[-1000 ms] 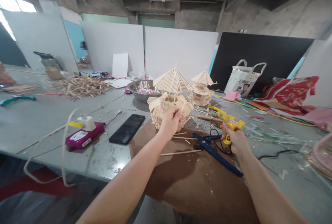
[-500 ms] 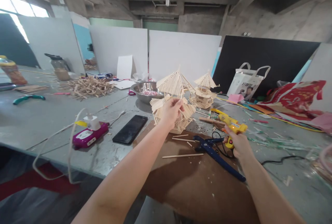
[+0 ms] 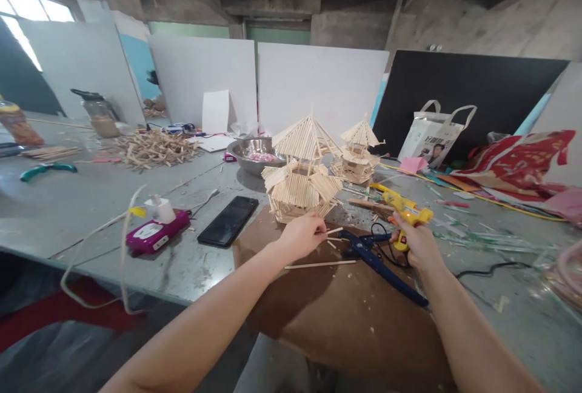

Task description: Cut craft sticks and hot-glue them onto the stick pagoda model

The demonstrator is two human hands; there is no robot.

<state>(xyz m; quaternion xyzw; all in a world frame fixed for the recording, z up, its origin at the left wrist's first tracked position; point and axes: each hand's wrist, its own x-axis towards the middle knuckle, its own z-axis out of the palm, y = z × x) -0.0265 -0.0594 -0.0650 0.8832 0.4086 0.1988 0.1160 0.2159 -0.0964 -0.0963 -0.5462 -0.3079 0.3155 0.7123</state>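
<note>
One thin, pale wooden stick (image 3: 335,231) juts from the left hand (image 3: 304,238), whose thumb and fingers are pinched together around its end. That hand is low over the far part of a flat brown board (image 3: 345,314), just in front of a two-tiered model pavilion built of pale wooden sticks (image 3: 302,190). The pavilion stands upright at the board's far edge, its pointed upper roof raised on slim posts above a wider lower one. The right hand (image 3: 416,244) is wrapped around the handle of a yellow plastic glue gun (image 3: 407,211), near the board's right edge and well apart from the left hand. Between the hands, dark-blue cutters (image 3: 384,272) lie with handles spread along the board's right side. A longer loose stick (image 3: 321,265) lies on the board, near the left wrist.

On the grey bench (image 3: 191,272), a smaller pavilion of similar sticks (image 3: 355,159) stands behind and to the right of the first; a round, shiny metal bowl (image 3: 252,159) sits behind it to the left. Toward the bench's near edge, a flat black phone (image 3: 228,221) lies beside the board, with a purple power strip (image 3: 157,232) farther left.
</note>
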